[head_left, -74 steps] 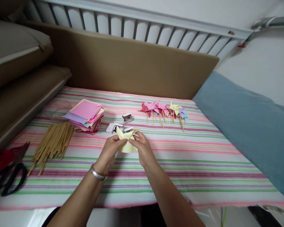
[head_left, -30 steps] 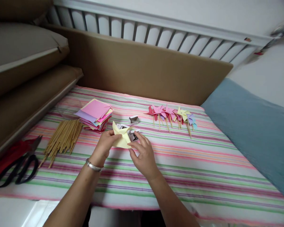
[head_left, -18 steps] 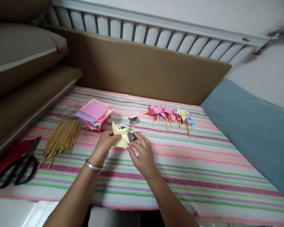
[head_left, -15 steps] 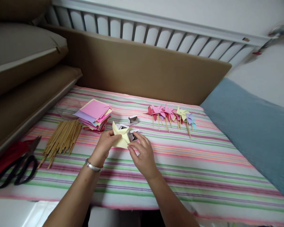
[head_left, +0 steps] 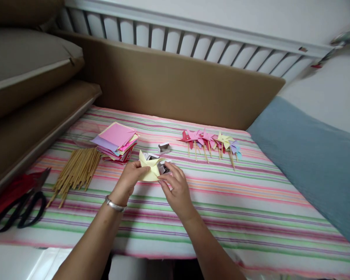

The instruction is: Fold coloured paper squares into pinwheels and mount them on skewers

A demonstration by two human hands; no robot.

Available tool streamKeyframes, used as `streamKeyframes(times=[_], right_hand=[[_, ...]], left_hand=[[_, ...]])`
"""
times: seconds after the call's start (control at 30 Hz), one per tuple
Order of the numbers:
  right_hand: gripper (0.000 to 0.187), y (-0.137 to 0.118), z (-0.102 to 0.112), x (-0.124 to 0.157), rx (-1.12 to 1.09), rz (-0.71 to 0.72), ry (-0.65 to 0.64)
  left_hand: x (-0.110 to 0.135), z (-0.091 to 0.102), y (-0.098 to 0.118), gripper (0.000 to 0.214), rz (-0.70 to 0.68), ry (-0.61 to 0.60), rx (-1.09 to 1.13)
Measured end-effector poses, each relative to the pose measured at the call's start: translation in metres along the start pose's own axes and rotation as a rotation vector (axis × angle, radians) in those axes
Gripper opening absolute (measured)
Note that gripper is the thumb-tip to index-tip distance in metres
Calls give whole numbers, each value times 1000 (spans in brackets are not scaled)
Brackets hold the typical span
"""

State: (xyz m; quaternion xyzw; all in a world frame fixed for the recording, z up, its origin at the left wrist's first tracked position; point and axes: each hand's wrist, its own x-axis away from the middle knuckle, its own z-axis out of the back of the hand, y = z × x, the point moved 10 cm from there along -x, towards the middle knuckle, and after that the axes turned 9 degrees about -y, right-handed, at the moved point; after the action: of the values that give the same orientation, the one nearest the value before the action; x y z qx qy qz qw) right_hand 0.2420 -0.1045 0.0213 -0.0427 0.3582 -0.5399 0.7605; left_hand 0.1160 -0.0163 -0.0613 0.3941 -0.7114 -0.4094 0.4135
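A pale yellow folded paper piece (head_left: 149,168) sits between both my hands, just above the striped cloth (head_left: 251,202). My left hand (head_left: 129,179), with a silver bracelet at the wrist, pinches its left side. My right hand (head_left: 176,188) pinches its lower right corner with thumb and forefinger, the other fingers curled. Small white and grey bits (head_left: 164,148) lie on the cloth just behind the paper.
A stack of coloured paper squares (head_left: 116,140) and a pile of wooden sticks (head_left: 76,171) lie to the left. Black scissors (head_left: 17,208) rest at the far left. A row of finished paper pinwheels (head_left: 211,143) lies to the right, near a blue cushion (head_left: 315,159).
The view shifted, so everything sits further right than 2.5 s ago. My right hand has shifted its pinch to the paper's lower right corner; both hands have barely moved over the last second.
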Motion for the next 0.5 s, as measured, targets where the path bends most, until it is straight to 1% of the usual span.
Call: streamKeyframes(times=[0.1,0.2,0.37,0.5], right_hand=[[15,4,3,-3,-77,-5,0],[12,9,6,-4,-116,-41,29],[8,15,7,-5,-93,-100,56],[5,19,7,-4,-81,-131,55]], left_hand=[[1,-4,-2,21,16,-17,-22],[3,-14,-6,23,34,-57,-28],[7,-37,-14,23,48,-155,-13],[7,-41,-20,23,72,-185,-2]])
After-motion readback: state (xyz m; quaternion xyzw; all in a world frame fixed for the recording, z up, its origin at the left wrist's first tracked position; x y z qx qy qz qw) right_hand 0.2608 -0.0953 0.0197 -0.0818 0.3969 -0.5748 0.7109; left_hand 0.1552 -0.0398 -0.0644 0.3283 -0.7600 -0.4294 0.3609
